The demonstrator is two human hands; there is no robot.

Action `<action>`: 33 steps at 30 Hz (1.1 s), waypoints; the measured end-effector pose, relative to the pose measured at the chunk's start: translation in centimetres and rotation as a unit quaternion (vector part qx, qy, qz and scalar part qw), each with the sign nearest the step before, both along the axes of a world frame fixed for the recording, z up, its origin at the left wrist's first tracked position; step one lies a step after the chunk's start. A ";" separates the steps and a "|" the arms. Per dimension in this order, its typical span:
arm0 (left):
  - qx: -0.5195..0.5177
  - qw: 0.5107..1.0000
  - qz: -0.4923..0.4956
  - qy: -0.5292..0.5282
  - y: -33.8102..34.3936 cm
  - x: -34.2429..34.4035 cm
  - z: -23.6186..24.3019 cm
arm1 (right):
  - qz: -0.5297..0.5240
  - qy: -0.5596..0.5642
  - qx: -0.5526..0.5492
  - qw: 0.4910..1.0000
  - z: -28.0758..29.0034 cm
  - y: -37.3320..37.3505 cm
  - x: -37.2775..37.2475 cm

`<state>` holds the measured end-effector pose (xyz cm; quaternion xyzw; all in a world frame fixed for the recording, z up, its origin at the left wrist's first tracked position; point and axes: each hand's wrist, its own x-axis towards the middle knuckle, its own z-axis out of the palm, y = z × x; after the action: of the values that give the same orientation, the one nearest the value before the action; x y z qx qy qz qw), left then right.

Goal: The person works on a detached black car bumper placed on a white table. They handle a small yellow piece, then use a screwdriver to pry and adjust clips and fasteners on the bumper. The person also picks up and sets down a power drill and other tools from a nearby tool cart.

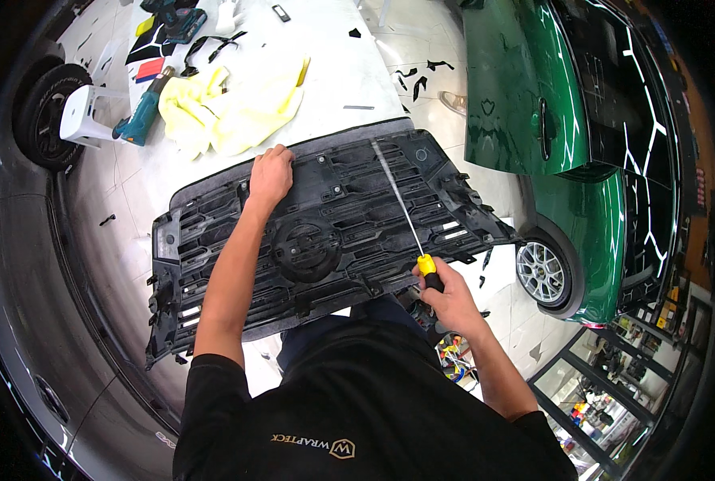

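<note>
A large black car grille (349,188), its ribbed and clipped back side up, lies tilted across the near end of a white-topped table (349,56), reaching toward my waist. My left hand (272,175) is closed over its far edge, left of the middle. In my right hand (452,298), closed round the yellow and black handle, is a long screwdriver (409,216). Its thin shaft points away from me over the grille's right half, and the far part is blurred. Whether the tip touches the grille I cannot tell.
Beyond the grille lie a crumpled yellow cloth (237,108), a teal heat gun (142,112), a red squeegee (149,70) and a cordless tool (182,24). A white stool (85,116) and grey car (20,264) stand left; a green car (570,216) stands right. Black scraps (420,86) litter the floor.
</note>
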<state>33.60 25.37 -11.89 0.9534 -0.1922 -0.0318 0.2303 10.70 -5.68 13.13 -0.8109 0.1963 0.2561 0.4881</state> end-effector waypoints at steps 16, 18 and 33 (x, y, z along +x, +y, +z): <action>-0.116 0.978 0.144 0.094 0.4 -1.8 0.6 | 0.255 -0.233 -0.195 0.918 -0.5 6.7 16.3; -0.136 0.970 0.183 0.088 -0.1 -1.9 0.4 | 0.271 -0.232 -0.213 0.910 -0.6 7.6 17.4; -0.150 0.969 0.193 0.026 -0.1 -2.4 -1.6 | 0.290 -0.169 -0.245 0.910 0.3 9.4 18.2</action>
<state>31.23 25.23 -13.50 0.9257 -0.0014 0.0175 0.3777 28.87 3.73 13.40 -0.9574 -0.0762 0.1890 0.2047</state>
